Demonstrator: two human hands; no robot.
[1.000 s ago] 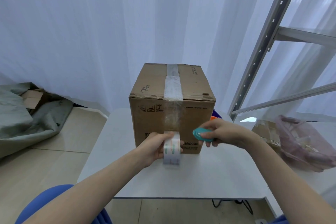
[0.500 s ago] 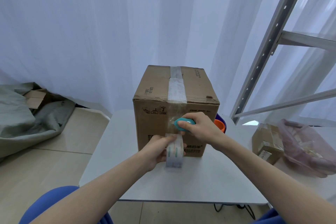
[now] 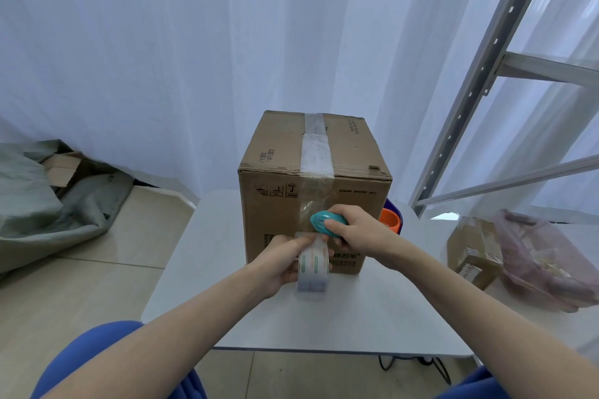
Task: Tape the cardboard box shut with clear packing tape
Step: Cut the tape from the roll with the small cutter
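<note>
A closed cardboard box (image 3: 275, 204) stands on a small white table (image 3: 207, 256). A strip of clear tape (image 3: 316, 152) runs along its top seam and down the front face. My left hand (image 3: 285, 261) grips the tape roll (image 3: 312, 272) low in front of the box, with the strip stretched up from it. My right hand (image 3: 359, 230) holds a small teal cutter (image 3: 327, 222) against the tape on the front face, just above the roll.
An orange and dark blue object (image 3: 390, 217) shows behind the box's right side. A small cardboard parcel (image 3: 473, 253) and a pink plastic bag (image 3: 544, 262) lie to the right. A metal rack (image 3: 479, 74) rises at right. Grey fabric (image 3: 39, 204) lies on the floor at left.
My right hand moved left with the teal cutter, from beside the box to the tape strip on its front face. My left hand stayed on the roll.
</note>
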